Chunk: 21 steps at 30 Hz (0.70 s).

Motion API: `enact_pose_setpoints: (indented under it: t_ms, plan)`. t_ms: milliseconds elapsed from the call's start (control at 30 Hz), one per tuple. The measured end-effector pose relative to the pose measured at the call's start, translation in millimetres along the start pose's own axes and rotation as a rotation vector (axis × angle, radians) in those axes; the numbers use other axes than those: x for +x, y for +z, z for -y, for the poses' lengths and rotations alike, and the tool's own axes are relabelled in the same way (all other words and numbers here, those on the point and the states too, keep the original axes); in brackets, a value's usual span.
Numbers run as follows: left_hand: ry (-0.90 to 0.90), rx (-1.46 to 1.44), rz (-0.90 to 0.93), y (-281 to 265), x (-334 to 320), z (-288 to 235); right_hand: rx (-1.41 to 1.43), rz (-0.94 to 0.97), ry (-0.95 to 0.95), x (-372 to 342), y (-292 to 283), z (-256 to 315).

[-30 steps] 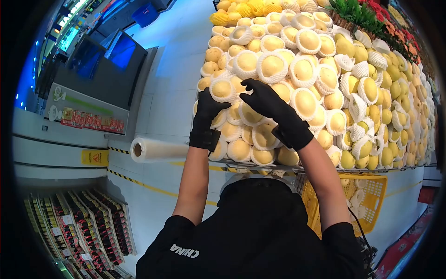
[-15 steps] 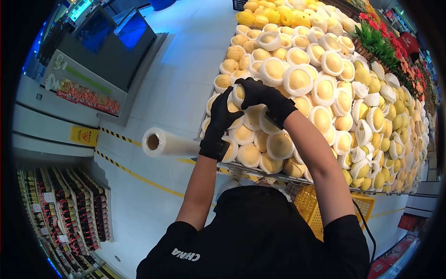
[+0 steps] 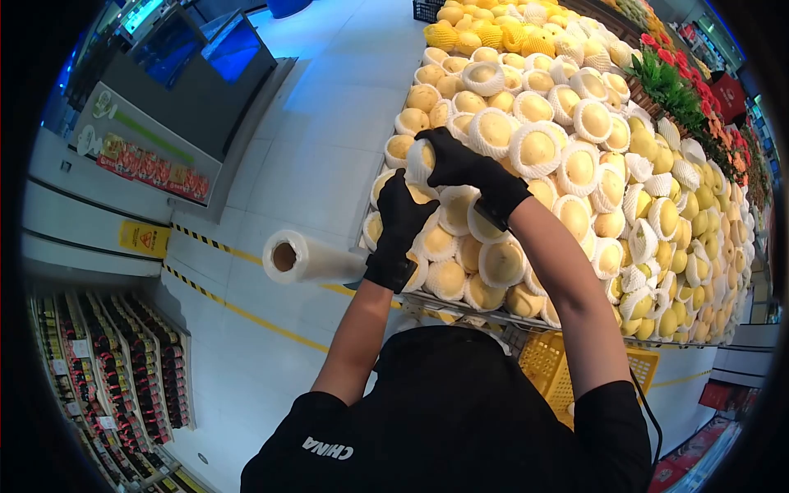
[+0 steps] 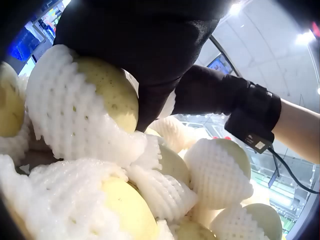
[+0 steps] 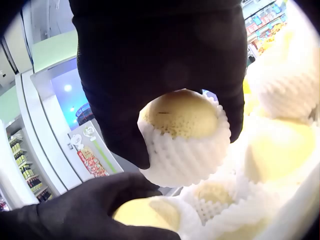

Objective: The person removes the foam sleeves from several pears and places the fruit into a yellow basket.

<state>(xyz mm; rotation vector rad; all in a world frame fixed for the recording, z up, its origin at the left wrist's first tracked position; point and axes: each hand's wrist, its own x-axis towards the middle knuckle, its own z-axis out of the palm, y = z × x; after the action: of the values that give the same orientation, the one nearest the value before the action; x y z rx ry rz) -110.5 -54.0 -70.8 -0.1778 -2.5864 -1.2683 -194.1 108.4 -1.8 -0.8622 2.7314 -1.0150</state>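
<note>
My right hand [image 3: 464, 164], in a black glove, grips a round, pale yellow speckled pear [image 5: 182, 117] sleeved in a white foam net [image 5: 187, 160]. Thumb and fingers wrap its sides, and it stands above the pears at the left front of the heap. Just below and nearer, my gloved left hand [image 3: 403, 215] curls around another netted pear [image 4: 112, 92], its thumb along the fruit's side. In the right wrist view that pear's yellow top [image 5: 147, 212] shows between the left thumb and fingers.
Netted pears [image 3: 538, 148] cover the sloping display, with greener fruit [image 3: 690, 201] to the right and potted flowers [image 3: 670, 86] behind. A clear plastic bag roll [image 3: 320, 259] juts out at the left edge. Below the front edge stands a yellow crate [image 3: 538, 361].
Half a second ago both hands were at the upper pear. The left hand has since dropped to a lower pear, while the right keeps holding the upper one. The head view has shifted.
</note>
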Motion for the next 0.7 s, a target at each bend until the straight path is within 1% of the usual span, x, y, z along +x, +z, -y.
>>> enact_pose_setpoints:
  t_ms: [33, 67, 133, 167, 200, 333, 400, 433, 467, 500, 533, 633, 700]
  plan:
    - [-0.025, -0.039, 0.04, -2.2, 2.1, -1.4, -0.046, 0.065, 0.027, -2.1, 4.1, 3.6]
    - [-0.001, -0.037, 0.023, -3.0, 2.5, -2.1, -0.216, 0.124, 0.029, -5.5, 6.1, 5.7]
    - [0.041, -0.034, -0.01, -3.1, -1.1, -0.3, -0.247, 0.173, 0.09, -7.0, 2.9, 11.3]
    - [0.052, -0.038, 0.012, -3.1, 0.1, 1.0, -0.265, 0.199, 0.119, -7.1, 0.4, 13.5]
    - [0.063, -0.043, 0.035, -2.2, 2.1, 3.8, -0.217, 0.19, 0.061, -6.8, -3.8, 14.0]
    - [0.042, -0.084, 0.144, 0.4, 15.0, 13.2, -0.302, 0.257, 0.157, -4.3, -10.7, 23.1]
    - [-0.01, -0.279, 0.198, 3.6, 25.6, 13.1, -0.306, 0.276, 0.183, -2.8, -8.7, 26.6]
    - [-0.035, -0.376, 0.227, -3.8, 31.6, -0.4, -0.252, 0.277, 0.147, 0.5, -1.4, 11.2]
    - [0.031, -0.497, 0.326, -12.4, 39.0, -13.1, -0.198, 0.277, 0.114, 6.5, 7.6, -13.2]
    - [0.035, -0.482, 0.332, -10.8, 43.1, -11.6, -0.146, 0.278, 0.081, 9.3, 9.1, -31.8]
    - [0.04, -0.467, 0.337, -7.4, 46.9, -6.5, -0.083, 0.307, 0.056, 6.5, 1.1, -37.3]
    - [0.042, -0.41, 0.298, 9.9, 60.6, 2.4, 0.01, 0.266, 0.087, 7.2, -11.1, -43.4]
    - [0.059, -0.371, 0.283, 14.9, 70.4, 4.7, 0.015, 0.273, 0.156, -0.4, -18.6, -40.2]
